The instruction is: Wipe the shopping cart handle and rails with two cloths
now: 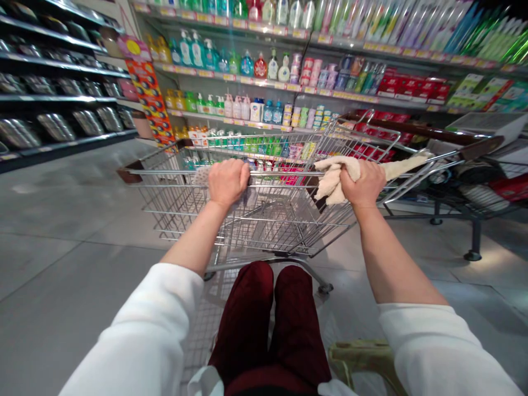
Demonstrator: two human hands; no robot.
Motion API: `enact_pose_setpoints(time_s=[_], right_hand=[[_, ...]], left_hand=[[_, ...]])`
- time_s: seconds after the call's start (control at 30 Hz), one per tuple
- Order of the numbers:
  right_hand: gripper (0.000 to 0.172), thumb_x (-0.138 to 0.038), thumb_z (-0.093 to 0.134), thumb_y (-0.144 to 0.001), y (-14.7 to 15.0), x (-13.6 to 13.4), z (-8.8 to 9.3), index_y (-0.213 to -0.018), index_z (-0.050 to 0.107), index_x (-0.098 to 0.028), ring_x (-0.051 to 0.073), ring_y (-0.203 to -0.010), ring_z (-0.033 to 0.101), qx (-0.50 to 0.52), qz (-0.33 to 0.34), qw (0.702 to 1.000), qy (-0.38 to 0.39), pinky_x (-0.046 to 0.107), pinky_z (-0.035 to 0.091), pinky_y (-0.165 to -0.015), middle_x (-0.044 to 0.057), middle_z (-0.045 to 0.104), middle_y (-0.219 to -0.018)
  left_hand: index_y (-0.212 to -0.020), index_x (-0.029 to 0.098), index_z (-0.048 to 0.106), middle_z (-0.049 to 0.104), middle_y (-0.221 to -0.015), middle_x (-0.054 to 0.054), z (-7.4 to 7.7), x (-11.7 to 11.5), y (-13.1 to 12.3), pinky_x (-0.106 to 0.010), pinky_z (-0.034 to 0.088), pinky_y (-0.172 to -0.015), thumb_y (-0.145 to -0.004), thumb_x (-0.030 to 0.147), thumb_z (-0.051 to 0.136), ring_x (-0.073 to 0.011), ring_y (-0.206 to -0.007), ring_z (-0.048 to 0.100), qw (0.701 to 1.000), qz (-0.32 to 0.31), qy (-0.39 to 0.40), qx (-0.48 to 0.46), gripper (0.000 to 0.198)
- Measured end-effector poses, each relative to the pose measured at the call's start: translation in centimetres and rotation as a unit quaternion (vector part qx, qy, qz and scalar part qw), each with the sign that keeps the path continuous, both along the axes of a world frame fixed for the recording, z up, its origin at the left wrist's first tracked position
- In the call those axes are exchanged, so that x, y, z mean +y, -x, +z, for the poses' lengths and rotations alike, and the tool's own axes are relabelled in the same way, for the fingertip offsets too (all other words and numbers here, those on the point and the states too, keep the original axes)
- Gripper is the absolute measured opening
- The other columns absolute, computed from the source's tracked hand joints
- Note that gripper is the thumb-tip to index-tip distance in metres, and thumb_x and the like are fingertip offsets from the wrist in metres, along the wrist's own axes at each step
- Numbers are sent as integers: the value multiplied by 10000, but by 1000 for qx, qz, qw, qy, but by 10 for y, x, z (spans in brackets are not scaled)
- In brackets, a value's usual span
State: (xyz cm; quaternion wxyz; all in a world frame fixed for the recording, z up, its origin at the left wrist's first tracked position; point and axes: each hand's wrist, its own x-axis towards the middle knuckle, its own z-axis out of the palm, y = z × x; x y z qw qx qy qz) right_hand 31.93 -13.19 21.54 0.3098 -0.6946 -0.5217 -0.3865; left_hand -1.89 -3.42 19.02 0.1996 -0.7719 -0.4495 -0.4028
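Note:
My left hand [229,182] is closed around the chrome top rail of a wire shopping cart [264,214], near the middle of the view. My right hand [363,184] grips a crumpled beige cloth [336,179] against the same rail, and the cloth trails out on both sides of my fist. The cart's basket shows no clear contents through its mesh. A small pale patch of fabric [202,175] sits just left of my left hand. The cart's lower frame and a castor [325,287] stand in front of my dark red trousers [264,319].
Shelves of bottled liquid soaps and cleaning products [231,71] rise ahead. Steel cookware shelves [53,93] line the left. A second wire cart or rack [474,187] stands at the right. Grey tiled floor [70,192] runs along the aisle, and a pale green object [363,357] lies near my right foot.

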Motion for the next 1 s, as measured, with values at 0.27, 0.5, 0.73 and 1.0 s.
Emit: enact_pose_setpoints(time_s=[0.27,0.5,0.73,1.0], right_hand=[[283,-417,449,-819,-2,1,-2,-821,601,-178,282,-851,547,-9,0,1000,-11,379,338,-781,132,634,-818],[256,-415,468,-792,-14,1,3,-802,583,-186,269,-818,530,4,11,1000,20,367,320,-752,127,615,-804],[230,-416,436,-816,-34,-5,10,-760,520,-210,245,-782,508,42,27,997,53,381,275,-736,165,621,-815],[196,-394,481,-789,-55,-3,13,-748,560,-218,248,-776,522,90,-25,995,37,395,259,-717,172,613,-771]], left_hand=[[-712,238,468,570,-750,-94,-9,29,98,-388,263,-714,-978,378,251,-269,-794,530,995,85,33,-52,371],[-704,231,478,597,-762,-106,-8,22,87,-392,231,-689,-984,369,229,-263,-757,518,993,106,23,-56,400],[-738,230,494,597,-766,-88,-16,11,66,-383,221,-689,-1008,375,231,-240,-761,502,992,116,-10,-48,404],[-732,236,498,586,-754,-80,-18,-5,44,-388,220,-697,-1011,368,250,-238,-764,482,991,110,-20,-66,396]])
